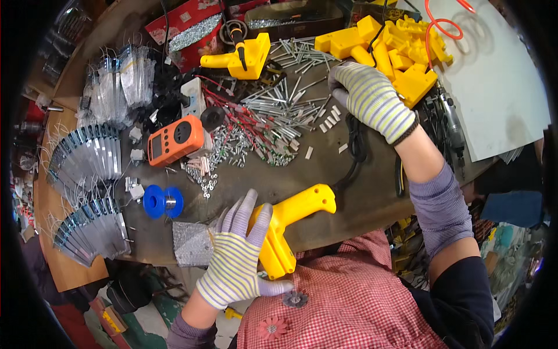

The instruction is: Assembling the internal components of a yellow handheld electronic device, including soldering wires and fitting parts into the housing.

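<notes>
My left hand (239,256), in a striped knit glove, grips a yellow plastic tool housing (285,224) at the table's near edge. Its fingers lie along the block end and the thumb sits below; the handle points right and away. My right hand (375,99), gloved alike, is over the far right of the table with its fingers curled. Whatever those fingers hold, if anything, is hidden. Beside it lies a heap of yellow housings (407,49). Long metal screws (285,104) and small white sleeves (330,118) lie to the left of that hand.
An orange meter (177,141), a blue spool (163,202) and bubble wrap (193,243) are on the left. Fanned bundles of metal strips (93,227) line the left edge. Another yellow housing (250,56) is at the back. A black cable (356,145) and a screwdriver-like tool (450,122) lie right.
</notes>
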Demonstrator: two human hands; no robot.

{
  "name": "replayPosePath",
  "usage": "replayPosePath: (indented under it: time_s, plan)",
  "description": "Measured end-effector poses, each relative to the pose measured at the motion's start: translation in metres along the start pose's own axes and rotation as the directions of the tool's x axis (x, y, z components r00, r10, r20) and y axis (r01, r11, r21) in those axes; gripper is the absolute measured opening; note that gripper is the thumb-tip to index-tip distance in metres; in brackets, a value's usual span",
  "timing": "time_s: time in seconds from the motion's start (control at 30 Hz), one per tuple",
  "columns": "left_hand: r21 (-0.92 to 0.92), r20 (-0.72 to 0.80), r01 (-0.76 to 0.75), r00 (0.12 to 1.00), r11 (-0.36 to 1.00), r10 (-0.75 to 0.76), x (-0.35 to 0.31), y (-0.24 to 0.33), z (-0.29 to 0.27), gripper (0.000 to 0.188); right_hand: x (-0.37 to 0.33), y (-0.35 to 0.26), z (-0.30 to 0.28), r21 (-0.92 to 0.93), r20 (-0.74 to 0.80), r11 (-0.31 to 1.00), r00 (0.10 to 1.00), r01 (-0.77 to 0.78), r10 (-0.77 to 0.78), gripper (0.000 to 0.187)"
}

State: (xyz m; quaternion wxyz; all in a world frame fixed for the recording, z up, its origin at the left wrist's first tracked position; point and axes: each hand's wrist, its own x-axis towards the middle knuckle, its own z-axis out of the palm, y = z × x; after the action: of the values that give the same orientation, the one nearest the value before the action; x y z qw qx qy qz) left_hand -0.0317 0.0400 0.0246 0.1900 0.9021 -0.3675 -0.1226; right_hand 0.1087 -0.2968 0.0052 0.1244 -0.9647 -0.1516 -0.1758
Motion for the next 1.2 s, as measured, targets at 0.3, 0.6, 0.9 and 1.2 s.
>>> replayPosePath:
  time_s: [0.3, 0.6, 0.9, 1.2]
  plan:
    - [-0.079, -0.261, -0.008, 0.965, 0.997, -0.013, 0.008, -0.006, 0.013, 0.101, 0.099, 0.032, 0.048, -0.46, 0.232, 0.773, 0.899, 0.438, -0.371, 0.014]
    - [-0.228, -0.402, -0.048, 0.914, 0.972, -0.05, 0.018, -0.019, 0.016, 0.069, 0.121, 0.03, 0.051, -0.39, 0.496, 0.728, 0.795, 0.564, -0.35, 0.03]
    - [-0.42, -0.549, 0.051, 0.781, 0.906, -0.299, 0.027, 0.0, 0.003, 0.038, -0.034, -0.126, -0.027, 0.802, 0.219, 0.587, 0.969, -0.113, -0.113, 0.023]
    - [-0.811, -0.143, 0.152, 0.884, 0.564, -0.445, 0.037, -0.014, -0.012, 0.017, -0.095, -0.153, -0.026, 0.833, 0.116, 0.491, 0.949, -0.254, 0.295, 0.021]
